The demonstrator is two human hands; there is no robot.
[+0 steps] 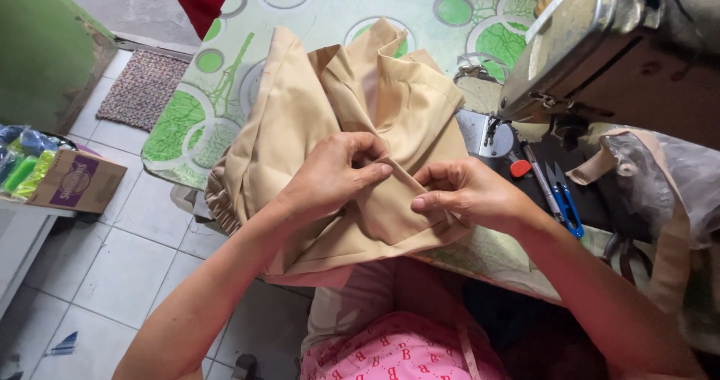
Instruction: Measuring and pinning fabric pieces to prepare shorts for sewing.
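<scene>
A beige fabric garment (360, 102) lies bunched on a sewing table covered with a green-and-white patterned cloth (225, 87). My left hand (330, 177) pinches a fold of the beige fabric near its lower middle. Close beside it, my right hand (465, 192) grips the same fold from the right, thumb on top. Both hands sit just left of the sewing machine (615, 50), whose needle area (491, 132) is a little above my right hand.
Blue-handled thread snips (566, 196) and a small red-tipped tool (520, 168) lie right of the fabric. A cardboard box (75, 181) and bright thread spools (22, 166) sit on a shelf at left. A woven mat (142, 87) lies on the tiled floor.
</scene>
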